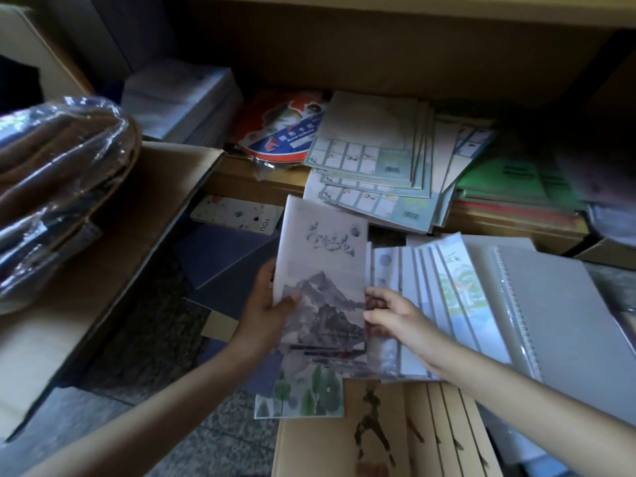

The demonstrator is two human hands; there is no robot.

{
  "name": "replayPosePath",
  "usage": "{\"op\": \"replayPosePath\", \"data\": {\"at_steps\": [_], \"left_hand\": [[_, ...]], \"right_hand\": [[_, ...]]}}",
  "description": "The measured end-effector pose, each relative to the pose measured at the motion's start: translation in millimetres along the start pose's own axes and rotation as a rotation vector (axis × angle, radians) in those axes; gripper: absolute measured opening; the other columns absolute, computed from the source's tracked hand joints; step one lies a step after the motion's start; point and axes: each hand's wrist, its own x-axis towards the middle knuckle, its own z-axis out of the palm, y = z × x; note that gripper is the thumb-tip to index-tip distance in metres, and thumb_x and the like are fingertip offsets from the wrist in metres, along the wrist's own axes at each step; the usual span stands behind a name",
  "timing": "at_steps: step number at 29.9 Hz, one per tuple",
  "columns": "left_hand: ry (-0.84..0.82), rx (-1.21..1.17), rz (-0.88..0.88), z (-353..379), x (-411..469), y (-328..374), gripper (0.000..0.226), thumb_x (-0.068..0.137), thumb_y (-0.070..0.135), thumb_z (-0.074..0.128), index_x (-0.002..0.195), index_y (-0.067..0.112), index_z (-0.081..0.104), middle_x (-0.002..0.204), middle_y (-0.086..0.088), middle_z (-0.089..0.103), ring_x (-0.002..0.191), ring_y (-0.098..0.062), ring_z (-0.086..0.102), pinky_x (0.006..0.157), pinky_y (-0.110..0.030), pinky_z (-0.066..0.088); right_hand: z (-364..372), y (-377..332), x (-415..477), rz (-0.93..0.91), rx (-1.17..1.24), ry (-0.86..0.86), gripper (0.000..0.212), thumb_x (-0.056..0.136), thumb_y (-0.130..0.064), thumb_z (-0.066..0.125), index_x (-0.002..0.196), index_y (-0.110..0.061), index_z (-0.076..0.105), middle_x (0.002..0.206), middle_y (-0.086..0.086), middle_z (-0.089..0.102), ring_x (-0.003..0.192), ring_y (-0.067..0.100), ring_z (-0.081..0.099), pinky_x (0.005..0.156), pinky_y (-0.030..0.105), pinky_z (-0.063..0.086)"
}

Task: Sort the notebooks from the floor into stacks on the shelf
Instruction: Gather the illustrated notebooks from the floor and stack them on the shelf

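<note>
A grey notebook with an ink mountain picture (pixel 321 270) is held upright above the floor pile. My left hand (pixel 272 304) grips its left edge, thumb across the cover. My right hand (pixel 392 315) touches its right edge, fingers reaching into a fanned row of wrapped white notebooks (pixel 433 304). Below lie a notebook with green trees (pixel 306 394) and tan notebooks with a dark figure (pixel 395 435). On the wooden shelf (pixel 241 177) lies a loose stack of pale green-and-white notebooks (pixel 371 156), with green and red ones (pixel 516 180) to its right.
An open cardboard box (pixel 137 215) stands at the left, with a plastic-wrapped brown bundle (pixel 58 173) above it. Dark blue notebooks (pixel 220 256) and a speckled one (pixel 237 215) lie on the floor. A grey spiral binder (pixel 557 311) sits at the right. A red round pack (pixel 278 129) and white paper stack (pixel 182 98) are on the shelf.
</note>
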Motion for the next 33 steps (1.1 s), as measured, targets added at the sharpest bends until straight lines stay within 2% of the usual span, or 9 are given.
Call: {"op": "replayPosePath", "data": {"at_steps": [4,8,12,17,19,23,25,29,33], "left_hand": [[-0.047,-0.09,0.192,6.1,-0.6,44.2,0.044,0.09,0.0,0.056,0.123,0.026,0.045,0.11,0.002,0.062,0.094,-0.009,0.066,0.071,-0.02,0.053],[-0.055,-0.134,0.305,11.9,5.9,84.6,0.044,0.089,0.003,0.056,0.127,0.023,0.046,0.113,-0.009,0.064,0.094,-0.019,0.068,0.07,-0.024,0.055],[-0.021,-0.083,0.466,12.3,14.5,120.5,0.046,0.088,0.011,0.061,0.13,0.022,0.045,0.115,-0.002,0.065,0.102,-0.018,0.066,0.078,-0.03,0.056],[0.109,0.188,0.596,-5.6,41.0,184.7,0.092,0.074,0.031,0.074,0.147,0.032,0.018,0.143,0.006,0.036,0.123,0.001,0.045,0.095,-0.024,0.047],[0.187,0.447,0.629,-8.3,45.8,212.3,0.089,0.077,0.025,0.073,0.146,0.035,0.017,0.145,0.012,0.019,0.107,0.021,0.035,0.088,-0.006,0.039],[0.22,0.772,0.774,-1.4,60.4,246.7,0.068,0.08,0.047,0.062,0.141,0.03,0.039,0.157,0.003,0.012,0.134,-0.014,0.033,0.108,-0.035,0.036],[0.234,0.917,0.76,-0.5,73.7,255.3,0.076,0.078,0.056,0.061,0.144,0.032,0.033,0.158,0.0,0.01,0.138,-0.022,0.023,0.112,-0.034,0.023],[0.321,1.009,0.826,-13.5,109.3,271.9,0.06,0.086,0.039,0.062,0.14,0.028,0.04,0.155,-0.011,0.022,0.126,-0.034,0.035,0.106,-0.031,0.026],[0.334,1.099,0.677,-43.0,153.8,282.8,0.056,0.087,0.05,0.055,0.138,0.031,0.043,0.151,-0.013,0.032,0.128,-0.036,0.036,0.108,-0.033,0.024]], "right_hand": [[-3.5,-11.9,-10.6,-0.175,0.145,0.033,0.037,0.095,-0.017,0.05,0.127,-0.027,0.035,0.118,0.001,0.06,0.097,0.005,0.062,0.078,0.017,0.05],[-10.0,-39.7,-26.5,-0.442,0.096,0.054,0.029,0.096,-0.018,0.046,0.119,-0.035,0.047,0.083,0.011,0.066,0.068,0.024,0.062,0.062,0.031,0.051],[-18.0,-80.1,-32.9,-0.626,0.156,0.161,0.019,0.092,-0.027,0.053,0.111,-0.031,0.054,0.065,0.009,0.053,0.046,0.016,0.044,0.047,0.025,0.039],[-29.5,-157.8,-23.6,-0.783,0.314,0.241,0.022,0.096,-0.01,0.044,0.117,-0.011,0.049,0.075,0.006,0.062,0.038,0.008,0.031,0.037,0.018,0.027],[-30.5,-189.1,-22.3,-0.839,0.329,0.284,0.023,0.097,-0.011,0.042,0.119,-0.013,0.052,0.081,0.0,0.065,0.04,0.004,0.036,0.038,0.015,0.029],[-39.5,-234.2,-11.3,-0.861,0.329,0.375,0.031,0.099,-0.019,0.042,0.129,-0.017,0.049,0.099,-0.001,0.064,0.065,-0.005,0.058,0.047,0.009,0.039],[-44.0,-248.3,-2.0,-0.842,0.284,0.43,0.035,0.099,-0.024,0.042,0.133,-0.022,0.046,0.108,-0.004,0.063,0.081,-0.002,0.059,0.055,0.012,0.043],[-48.3,-286.9,21.0,-0.849,0.201,0.389,0.026,0.101,-0.015,0.037,0.119,-0.012,0.055,0.094,-0.001,0.061,0.055,-0.007,0.053,0.045,0.007,0.035],[-30.2,-334.1,57.7,-0.754,0.124,0.419,0.031,0.099,-0.014,0.034,0.127,-0.01,0.049,0.116,0.006,0.058,0.097,0.016,0.056,0.07,0.023,0.039]]}}
